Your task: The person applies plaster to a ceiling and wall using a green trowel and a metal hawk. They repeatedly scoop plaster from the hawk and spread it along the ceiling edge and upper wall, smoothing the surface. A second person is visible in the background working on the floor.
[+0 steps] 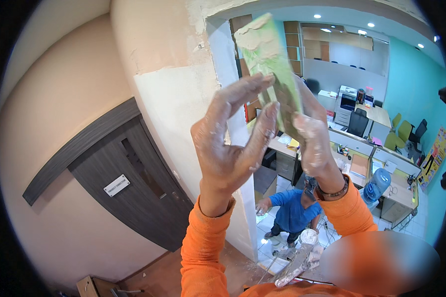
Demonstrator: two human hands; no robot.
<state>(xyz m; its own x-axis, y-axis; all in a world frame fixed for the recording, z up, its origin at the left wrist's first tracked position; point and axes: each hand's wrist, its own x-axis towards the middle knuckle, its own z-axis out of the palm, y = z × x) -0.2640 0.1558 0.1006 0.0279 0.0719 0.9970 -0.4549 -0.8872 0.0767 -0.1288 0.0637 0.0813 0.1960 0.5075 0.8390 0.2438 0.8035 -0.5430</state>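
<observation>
Raised in front of me is a flat green putty spreader (278, 64), its upper face smeared with thick beige putty. My right hand (312, 141) grips its lower right side, some fingers hidden behind it. My left hand (235, 133) has its index finger and thumb bent against the left side; whether a second blade sits between them I cannot make out. White putty dust coats both hands. Just left of the spreader stands the wall edge (222, 54) of an opening, with a patch of whitish filler (176, 104) beside it.
A dark wooden door (134, 183) is in the wall at left. Beyond the opening, below me, a person in blue (295, 213) is by a white bucket (308, 236). Desks (359, 166), chairs and a blue water bottle (376, 185) stand at right. A putty-smeared tool (297, 270) lies low in front.
</observation>
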